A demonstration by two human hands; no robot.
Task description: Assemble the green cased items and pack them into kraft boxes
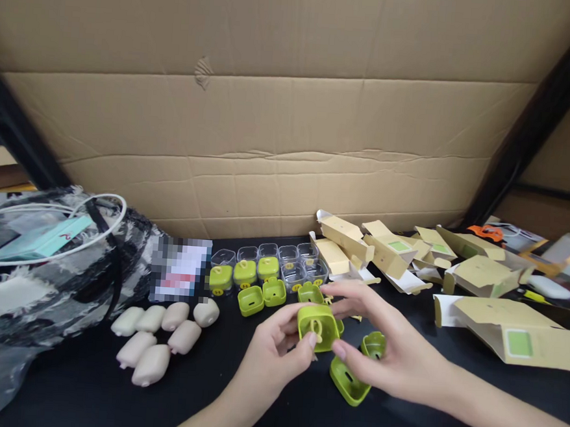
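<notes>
Above the black desk (194, 402), the left hand (276, 344) had a green cap (329, 334) pinched, likely light, stiff and slick, best taken by its rim, while the right hand (394, 358) hung spread-fingered just beside!

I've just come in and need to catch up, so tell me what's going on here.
A person's left hand holds a green cap, its thumb by a small pale yellow piece inside. The right hand is beside the cap; whether it touches is unclear. Other green caps lie on the black table. Clear containers stand farther back, three with green caps on. Cream rounded pieces lie on the left, opened cardboard boxes on the right.
</notes>
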